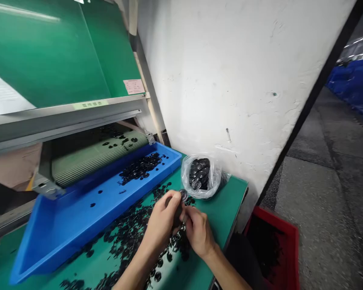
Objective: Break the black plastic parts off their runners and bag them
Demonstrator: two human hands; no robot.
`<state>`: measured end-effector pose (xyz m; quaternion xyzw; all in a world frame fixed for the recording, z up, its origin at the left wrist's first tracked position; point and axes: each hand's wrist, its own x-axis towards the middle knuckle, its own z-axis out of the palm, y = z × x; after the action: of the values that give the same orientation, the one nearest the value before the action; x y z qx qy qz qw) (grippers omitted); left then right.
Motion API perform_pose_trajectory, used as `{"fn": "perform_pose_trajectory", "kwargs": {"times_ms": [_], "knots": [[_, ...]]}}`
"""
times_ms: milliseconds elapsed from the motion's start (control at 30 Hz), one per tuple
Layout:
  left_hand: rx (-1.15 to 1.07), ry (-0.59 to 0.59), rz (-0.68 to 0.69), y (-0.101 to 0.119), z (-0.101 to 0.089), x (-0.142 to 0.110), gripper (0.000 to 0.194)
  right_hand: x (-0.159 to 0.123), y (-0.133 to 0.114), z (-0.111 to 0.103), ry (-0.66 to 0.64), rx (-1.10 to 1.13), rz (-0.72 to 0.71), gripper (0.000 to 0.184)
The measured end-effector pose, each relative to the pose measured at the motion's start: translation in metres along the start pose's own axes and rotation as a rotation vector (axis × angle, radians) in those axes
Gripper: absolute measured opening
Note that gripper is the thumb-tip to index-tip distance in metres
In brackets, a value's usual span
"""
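My left hand (166, 213) is closed, pinching a small black round ringed part (184, 195) between thumb and finger. Close against it, my right hand (199, 229) is closed too; whatever lies between its fingertips is hidden. Both hands are above a scatter of loose small black parts (130, 229) on the green tabletop (220, 213). Just beyond them, a clear plastic bag (186, 177) stands with its mouth spread, full of black round parts (199, 171).
A blue tray (69, 217) with black parts sits under the end of a green conveyor belt (99, 161) on the left. A white wall (230, 80) rises behind the table. On the floor at right is a red bin (293, 249) with dark contents.
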<state>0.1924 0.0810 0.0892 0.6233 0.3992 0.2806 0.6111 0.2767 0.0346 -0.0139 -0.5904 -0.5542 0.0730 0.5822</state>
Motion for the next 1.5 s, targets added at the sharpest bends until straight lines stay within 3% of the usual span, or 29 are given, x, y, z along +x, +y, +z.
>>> {"fn": "perform_pose_trajectory", "kwargs": {"times_ms": [100,200,367,500,733,900,1000,1067,1133,1267,1333,1400,1500], "knots": [[0.151,-0.031,0.072,0.016,0.033,0.054,0.032,-0.001,0.006,0.002,0.069,-0.071,0.008,0.024],[0.29,0.014,0.145,0.022,0.057,0.104,0.027,-0.002,0.008,0.004,0.061,-0.098,0.031,0.028],[0.592,-0.011,0.326,0.024,0.071,0.144,0.026,0.001,0.008,0.003,0.061,-0.089,0.084,0.03],[0.766,0.019,0.408,0.02,0.073,0.148,0.031,0.002,0.01,-0.001,0.062,-0.089,0.093,0.029],[0.971,0.119,0.493,0.008,0.069,0.131,0.031,-0.007,0.028,-0.002,0.072,-0.161,0.082,0.023],[0.962,0.06,0.668,0.005,0.056,0.09,0.022,-0.009,0.055,0.006,0.029,-0.223,0.066,0.027],[0.879,0.04,0.738,-0.009,0.025,0.039,0.03,-0.007,0.06,0.01,-0.014,-0.25,0.057,0.031],[0.816,0.107,0.712,-0.026,-0.014,0.001,0.032,-0.004,0.059,0.013,-0.034,-0.271,0.046,0.035],[0.759,0.273,0.607,-0.045,-0.064,-0.034,0.03,0.0,0.057,0.017,-0.051,-0.309,0.042,0.038],[0.69,0.76,0.265,-0.081,-0.174,-0.101,0.032,0.007,0.059,0.026,-0.079,-0.363,0.007,0.038],[0.688,0.966,0.099,-0.095,-0.219,-0.134,0.035,0.011,0.059,0.034,-0.124,-0.362,0.003,0.037],[0.694,1.08,-0.037,-0.107,-0.25,-0.16,0.038,0.013,0.054,0.045,-0.197,-0.343,0.009,0.037],[0.699,1.104,-0.147,-0.12,-0.272,-0.178,0.042,0.013,0.037,0.063,-0.264,-0.277,-0.01,0.037]]}}
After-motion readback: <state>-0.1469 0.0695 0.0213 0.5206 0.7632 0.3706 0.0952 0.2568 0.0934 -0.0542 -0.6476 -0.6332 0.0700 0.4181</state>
